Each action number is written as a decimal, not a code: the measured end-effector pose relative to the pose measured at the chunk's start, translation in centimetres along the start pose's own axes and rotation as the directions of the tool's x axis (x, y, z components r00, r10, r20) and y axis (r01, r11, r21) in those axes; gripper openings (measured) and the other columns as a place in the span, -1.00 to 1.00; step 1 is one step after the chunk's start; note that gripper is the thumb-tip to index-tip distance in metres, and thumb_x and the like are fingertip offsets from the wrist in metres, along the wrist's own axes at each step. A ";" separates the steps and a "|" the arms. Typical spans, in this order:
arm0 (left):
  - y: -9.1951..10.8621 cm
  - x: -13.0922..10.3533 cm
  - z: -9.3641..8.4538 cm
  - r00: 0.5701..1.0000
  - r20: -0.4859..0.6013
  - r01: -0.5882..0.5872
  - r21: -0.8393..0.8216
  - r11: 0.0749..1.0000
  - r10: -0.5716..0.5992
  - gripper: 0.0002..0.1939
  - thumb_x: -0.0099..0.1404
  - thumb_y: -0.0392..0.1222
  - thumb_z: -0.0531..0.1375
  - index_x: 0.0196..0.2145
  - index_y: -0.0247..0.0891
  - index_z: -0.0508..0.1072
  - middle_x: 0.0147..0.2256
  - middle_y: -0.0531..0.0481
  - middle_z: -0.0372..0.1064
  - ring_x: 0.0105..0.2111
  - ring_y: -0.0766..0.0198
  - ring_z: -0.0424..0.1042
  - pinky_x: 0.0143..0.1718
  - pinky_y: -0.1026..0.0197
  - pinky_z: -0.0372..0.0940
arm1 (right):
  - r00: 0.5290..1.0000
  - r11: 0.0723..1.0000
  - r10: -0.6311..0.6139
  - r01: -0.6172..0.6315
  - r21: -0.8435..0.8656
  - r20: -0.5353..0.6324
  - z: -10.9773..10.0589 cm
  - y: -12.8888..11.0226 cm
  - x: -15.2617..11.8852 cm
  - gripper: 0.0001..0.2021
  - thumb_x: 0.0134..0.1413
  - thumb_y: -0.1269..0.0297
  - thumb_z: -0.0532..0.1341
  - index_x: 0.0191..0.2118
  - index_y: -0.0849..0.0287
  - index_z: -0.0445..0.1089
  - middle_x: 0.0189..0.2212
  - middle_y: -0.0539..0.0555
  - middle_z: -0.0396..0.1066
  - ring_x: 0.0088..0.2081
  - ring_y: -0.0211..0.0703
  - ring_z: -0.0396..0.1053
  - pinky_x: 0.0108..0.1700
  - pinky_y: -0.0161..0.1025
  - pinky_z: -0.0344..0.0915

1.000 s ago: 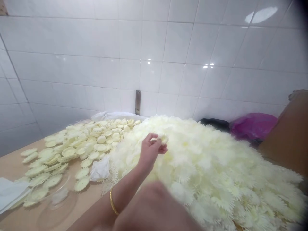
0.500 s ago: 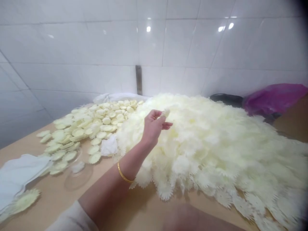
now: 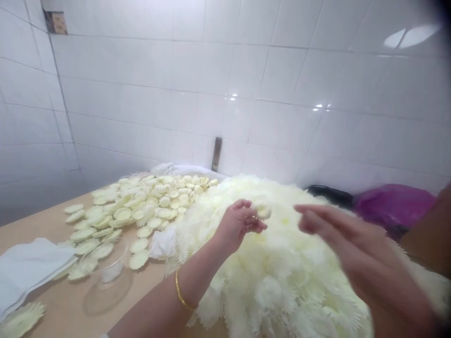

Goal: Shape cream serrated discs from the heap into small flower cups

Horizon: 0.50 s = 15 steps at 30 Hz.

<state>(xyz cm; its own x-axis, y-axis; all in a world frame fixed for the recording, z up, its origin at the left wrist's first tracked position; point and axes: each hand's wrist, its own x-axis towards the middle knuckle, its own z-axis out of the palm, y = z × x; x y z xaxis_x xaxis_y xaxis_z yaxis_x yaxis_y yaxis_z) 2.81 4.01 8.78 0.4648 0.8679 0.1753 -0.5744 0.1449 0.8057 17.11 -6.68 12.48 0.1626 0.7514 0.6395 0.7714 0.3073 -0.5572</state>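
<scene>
My left hand, with a gold bangle at the wrist, pinches a small pale-yellow artificial flower between thumb and fingers. The other fingers curl loosely beneath it. To the right, my right hand is raised with its fingers stretched towards the flower, apart from it. It is blurred by motion, and I see nothing in it. Under and behind both hands spreads a big heap of pale-yellow, jagged-edged petal pieces.
Many cupped flower pieces lie on the left of the tan table. Nearer stand a clear dish, a white sheet and a crumpled white piece. A purple bag and black item sit by the tiled wall.
My right hand has risen from the bottom edge to the right of my left hand. The left hand still holds the flower. The view has tilted up.
</scene>
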 end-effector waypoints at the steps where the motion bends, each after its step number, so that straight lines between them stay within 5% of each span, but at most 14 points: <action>1: 0.0 -0.1 0.0 1.000 0.019 0.003 -0.010 1.000 -0.003 -0.79 -0.06 -0.37 0.16 -0.44 -0.28 0.20 -0.60 0.03 0.33 -0.62 0.31 0.39 -0.60 0.37 0.20 | 0.998 0.998 0.054 -0.055 0.034 0.039 0.5 0.2 0.9 -0.66 0.02 0.06 0.13 -0.15 0.16 0.39 -0.24 0.15 0.41 -0.23 -0.05 0.36 -0.30 -0.22 0.33; 5: -0.3 -0.2 0.1 0.996 0.092 0.013 0.021 1.000 -0.014 -0.82 -0.05 -0.35 0.16 -0.44 -0.26 0.22 -0.62 0.06 0.31 -0.63 0.35 0.35 -0.60 0.36 0.19 | 0.964 0.930 0.155 -0.216 0.297 0.215 2.8 1.5 2.8 -0.61 -0.10 0.03 0.19 -0.22 0.24 0.39 -0.32 0.15 0.42 -0.28 -0.07 0.35 -0.26 -0.20 0.30; 10: -0.2 -0.1 -0.3 0.994 0.107 -0.047 0.195 0.980 0.026 -0.88 -0.05 -0.37 0.17 -0.46 -0.30 0.33 -0.53 0.05 0.33 -0.49 0.37 0.37 -0.42 0.31 0.26 | 0.961 0.896 0.052 -0.164 0.412 0.270 3.3 1.9 2.7 -0.79 -0.06 0.14 0.18 -0.42 0.21 0.34 -0.51 0.03 0.35 -0.41 -0.18 0.30 -0.32 -0.25 0.25; 15: 0.9 -0.4 -0.5 0.960 0.247 0.044 0.325 0.945 -0.130 -0.72 0.07 -0.19 0.17 -0.24 -0.34 0.40 -0.45 -0.09 0.40 -0.46 0.26 0.43 -0.36 0.20 0.28 | 0.924 0.908 -0.075 -0.092 0.408 0.376 2.7 1.6 2.4 -0.87 0.05 0.26 0.09 -0.41 0.18 0.29 -0.51 -0.01 0.33 -0.43 -0.22 0.28 -0.35 -0.28 0.22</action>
<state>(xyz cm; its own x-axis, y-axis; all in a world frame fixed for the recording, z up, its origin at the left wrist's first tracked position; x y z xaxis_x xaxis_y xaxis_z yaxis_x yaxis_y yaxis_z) 1.76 4.09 9.15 0.6871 0.6975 0.2034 -0.3034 0.0210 0.9526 17.09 -2.83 11.69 -0.1389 0.8905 0.4333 0.4351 0.4479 -0.7811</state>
